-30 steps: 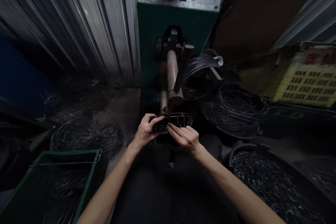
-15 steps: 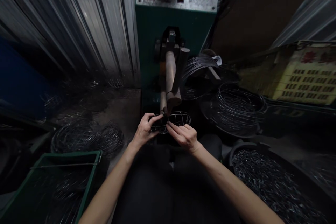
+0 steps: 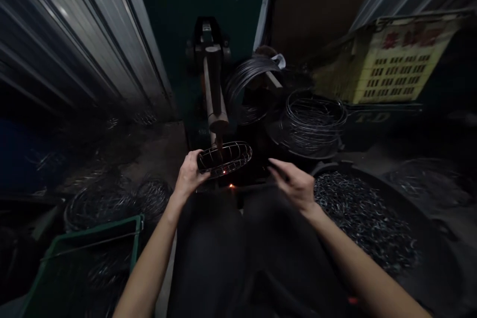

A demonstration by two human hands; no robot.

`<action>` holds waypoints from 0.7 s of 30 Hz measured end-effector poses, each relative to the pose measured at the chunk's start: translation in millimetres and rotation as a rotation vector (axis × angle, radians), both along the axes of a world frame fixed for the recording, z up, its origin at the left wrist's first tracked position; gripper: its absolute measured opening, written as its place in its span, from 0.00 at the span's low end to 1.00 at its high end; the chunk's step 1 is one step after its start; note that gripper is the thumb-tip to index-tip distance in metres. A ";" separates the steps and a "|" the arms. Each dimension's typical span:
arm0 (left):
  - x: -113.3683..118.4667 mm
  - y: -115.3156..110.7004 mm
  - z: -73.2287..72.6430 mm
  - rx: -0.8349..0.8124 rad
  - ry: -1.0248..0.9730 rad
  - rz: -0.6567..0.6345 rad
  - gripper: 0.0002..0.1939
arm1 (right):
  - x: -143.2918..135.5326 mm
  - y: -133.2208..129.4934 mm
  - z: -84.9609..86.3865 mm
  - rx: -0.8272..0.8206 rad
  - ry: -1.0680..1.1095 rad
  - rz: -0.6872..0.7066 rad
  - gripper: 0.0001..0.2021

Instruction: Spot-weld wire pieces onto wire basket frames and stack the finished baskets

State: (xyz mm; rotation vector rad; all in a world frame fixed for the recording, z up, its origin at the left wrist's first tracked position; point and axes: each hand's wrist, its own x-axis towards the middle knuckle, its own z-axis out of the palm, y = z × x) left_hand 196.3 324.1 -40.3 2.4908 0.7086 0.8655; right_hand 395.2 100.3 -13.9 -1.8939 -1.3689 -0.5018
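Note:
My left hand [image 3: 189, 175] grips the left end of a round wire basket [image 3: 244, 159], thumb at the near rim and fingers at the far side. The basket sits tilted at the tip of a spot welder's arm [image 3: 216, 104], with the electrode reaching down into it. Orange sparks [image 3: 231, 186] glow at and below the basket's near side. To the right, apart from the basket, my right hand [image 3: 296, 184] is blurred, its index finger and thumb apart and no object visible between them. Closest to it is a black tub [image 3: 443, 258] of small bent metal pieces [image 3: 365, 213].
Behind stands the green machine body [image 3: 201, 5]. Wire coils [image 3: 316, 119] lie on a round dark container at right, near a yellow crate [image 3: 395, 69]. A green bin [image 3: 137, 231] is at lower left, beside more wire coils [image 3: 100, 203]. Corrugated metal [image 3: 85, 25] rises at left.
My right hand has left the basket and moved right toward the tub. My left hand still holds the basket, now tilted more. Sparks have appeared. The view has turned right and down.

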 end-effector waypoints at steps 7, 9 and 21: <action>-81.9 -33.5 15.1 0.178 0.108 -0.271 0.21 | 40.5 -43.7 22.3 -0.195 0.356 -0.133 0.12; -117.4 -51.3 24.1 0.184 0.141 -0.307 0.16 | 31.0 -28.1 15.3 -0.330 0.411 0.000 0.11; -211.8 -99.1 -17.0 0.059 -0.003 -0.023 0.29 | -76.8 119.4 -91.4 -0.967 0.428 0.462 0.06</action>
